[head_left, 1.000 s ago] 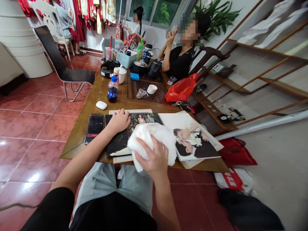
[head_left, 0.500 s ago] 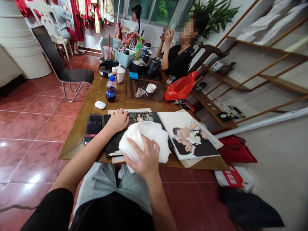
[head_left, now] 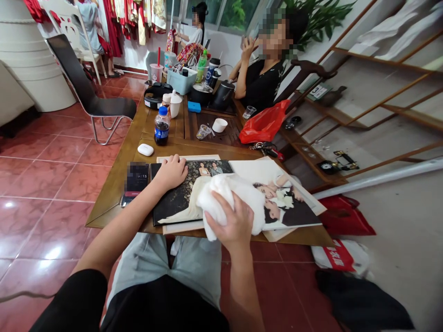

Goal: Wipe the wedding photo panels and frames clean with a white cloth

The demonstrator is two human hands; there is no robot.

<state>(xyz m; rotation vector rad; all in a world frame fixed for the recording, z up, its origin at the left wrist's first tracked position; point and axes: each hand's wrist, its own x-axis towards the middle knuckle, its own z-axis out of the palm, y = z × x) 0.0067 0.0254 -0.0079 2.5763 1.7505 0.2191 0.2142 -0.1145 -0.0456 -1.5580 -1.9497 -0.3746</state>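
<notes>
A large open photo album (head_left: 238, 193) lies on the wooden table, with a dark wedding photo on its left page and a couple's portrait on its right page. My right hand (head_left: 233, 221) grips a wad of soft white cloth (head_left: 231, 203), pressing it onto the album across the fold between the pages. My left hand (head_left: 169, 173) rests flat on the upper edge of the left page, holding nothing. A phone (head_left: 136, 180) with a lit screen lies just left of the album, near my left hand.
On the wooden table (head_left: 117, 193) stand a cola bottle (head_left: 161, 127), a white earbud case (head_left: 145, 150) and a tea tray. A seated person (head_left: 263, 78) in black is across the table. A red plastic bag (head_left: 265, 122) lies beyond the album's right side.
The cloth and my right hand went left across the album, then back right, and now lie further right than before. My left hand stays in place on the page.
</notes>
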